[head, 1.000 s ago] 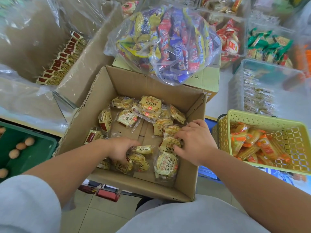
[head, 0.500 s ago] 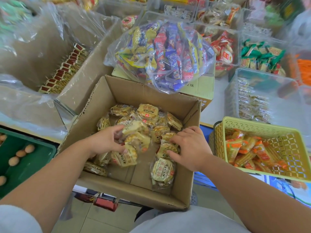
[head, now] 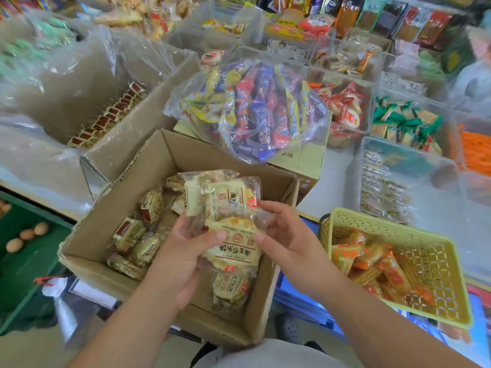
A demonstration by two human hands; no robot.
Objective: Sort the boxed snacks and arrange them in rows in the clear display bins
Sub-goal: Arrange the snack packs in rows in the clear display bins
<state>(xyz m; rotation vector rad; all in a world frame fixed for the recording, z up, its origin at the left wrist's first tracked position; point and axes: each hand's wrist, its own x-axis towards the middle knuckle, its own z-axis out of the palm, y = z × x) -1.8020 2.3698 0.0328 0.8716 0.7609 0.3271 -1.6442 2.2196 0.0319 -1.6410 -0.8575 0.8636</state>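
Open brown cardboard box (head: 148,166), nearest: loose yellow cellophane-wrapped snack packets (head: 132,235) on its floor. Above it, left hand (head: 183,251) and right hand (head: 284,235), each clamped on a shared bundle of yellow snack packets (head: 225,208). Right: yellow-green plastic lattice basket (head: 435,256) of orange packets. Beyond: clear plastic bag of blue, red and yellow wrapped bars (head: 255,107); clear display bins (head: 398,160) on the worktop.

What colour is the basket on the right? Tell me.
Yellow-green, a lattice-sided plastic basket; the head view shows it best.
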